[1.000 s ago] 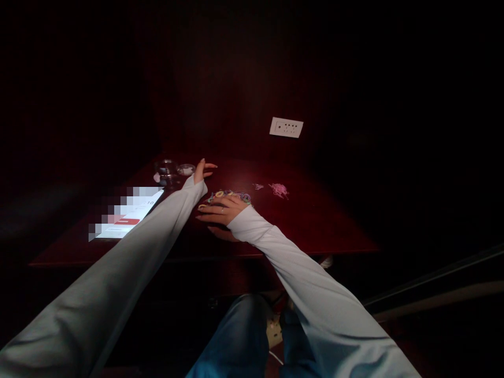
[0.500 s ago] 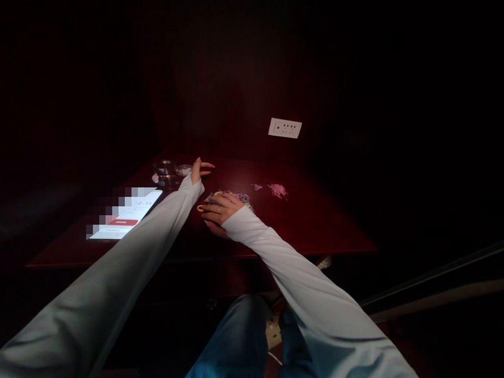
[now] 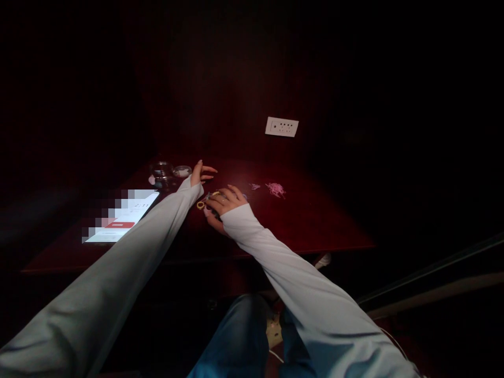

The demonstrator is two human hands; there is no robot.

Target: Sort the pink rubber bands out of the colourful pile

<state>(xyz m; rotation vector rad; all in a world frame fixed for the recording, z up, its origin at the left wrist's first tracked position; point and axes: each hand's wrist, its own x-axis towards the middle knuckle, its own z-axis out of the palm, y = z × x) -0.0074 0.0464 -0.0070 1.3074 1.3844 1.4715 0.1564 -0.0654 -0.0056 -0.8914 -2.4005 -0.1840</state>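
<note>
My right hand (image 3: 226,203) lies palm down over a pile of small coloured loops that look like hair ties (image 3: 201,205), its fingers spread and slightly bent. The hand covers most of the pile; yellow and bluish bits show at its edges. Up and to the left, my left hand (image 3: 202,173) is held sideways with its fingers apart and nothing visible in it. Right of the pile lie a small purple clump of loops (image 3: 254,186) and a larger pink clump (image 3: 275,190).
A clear jar (image 3: 161,170) and a round clear lid or dish (image 3: 182,171) with something pale in it stand at the back left of the dark red table (image 3: 315,226). A lit phone (image 3: 128,212) lies left of my left forearm. A white socket (image 3: 282,126) is on the wall.
My right hand's fingers have spread and lifted a little over the pile, and fewer loops show around it. My left hand is almost unchanged. The view has shifted slightly.
</note>
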